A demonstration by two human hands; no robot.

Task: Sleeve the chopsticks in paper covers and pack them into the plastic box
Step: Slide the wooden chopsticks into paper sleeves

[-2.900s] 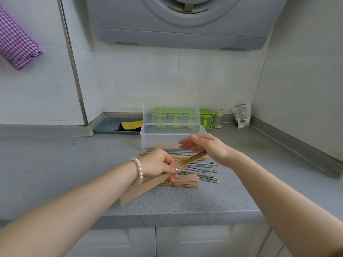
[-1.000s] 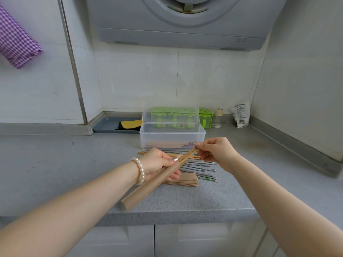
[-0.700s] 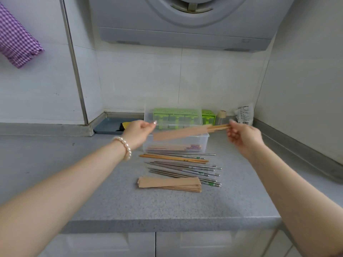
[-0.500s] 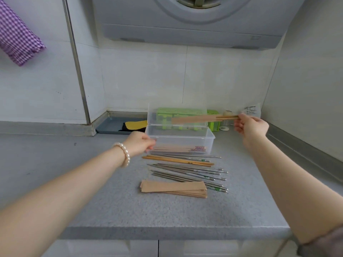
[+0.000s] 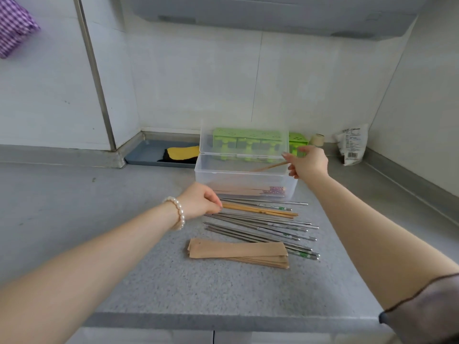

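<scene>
Grey speckled stone makes up the counter [image 5: 74, 194] I am working over, and I take the clear plastic box [image 5: 246, 181] at the middle as my landmark. Far left of the box and high on the wall hangs a purple checked cloth [image 5: 15, 23]. Just left of the box, in the wall recess, a blue-grey tray [image 5: 149, 155] holds a yellow and black item. My left hand [image 5: 201, 202], a pearl bracelet [image 5: 177, 213] on its wrist, sits in front of the box's left end, fingers curled and pinching the near tips of the bare wooden chopsticks [image 5: 260, 211] lying on the counter.

The box stands open, its clear lid [image 5: 244, 142] upright at the back. On its floor lie sleeved pairs in brown paper, one with a purple patterned end showing at the right. In front of the box the metal chopsticks [image 5: 263, 229] lie fanned, and nearer me a stack of brown paper covers [image 5: 238, 252] lies flat. Behind the box stands a green holder [image 5: 248, 137].

My right hand [image 5: 309, 163] is at the box's right end, above the rim, fingers pinched on a sleeved pair of chopsticks [image 5: 270, 167] that slants down into the box. Right of the box, by the wall, sit a small roll [image 5: 318, 139] and a white printed packet [image 5: 351, 145].

The counter's front edge runs below the paper stack; bare counter lies left of the box and between the stack and that edge. A raised lip borders the counter on the right.
</scene>
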